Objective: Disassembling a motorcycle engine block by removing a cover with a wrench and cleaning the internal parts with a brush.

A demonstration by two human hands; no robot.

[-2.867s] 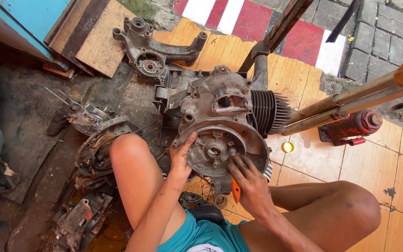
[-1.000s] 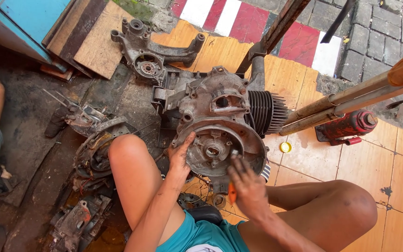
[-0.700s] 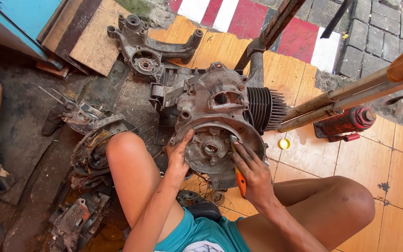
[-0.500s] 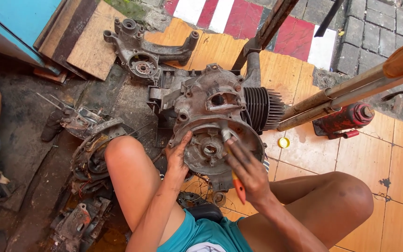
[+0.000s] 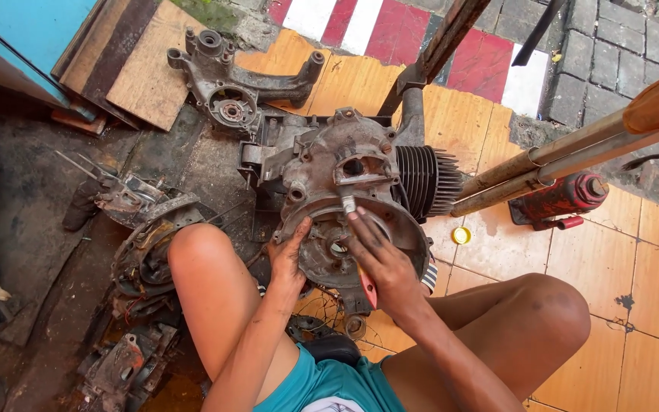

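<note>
the left hand (image 5: 290, 255) lies open on the rim of the engine case (image 5: 345, 206), steadying it between the knees; the right hand (image 5: 387, 263) grips a red-handled tool (image 5: 368, 288), its tip inside the round housing.

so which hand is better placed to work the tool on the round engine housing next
Probably the right hand: it already grips the red-handled tool, fingertips at the tip by the housing's upper rim. The left hand only braces the housing's left edge.
</note>
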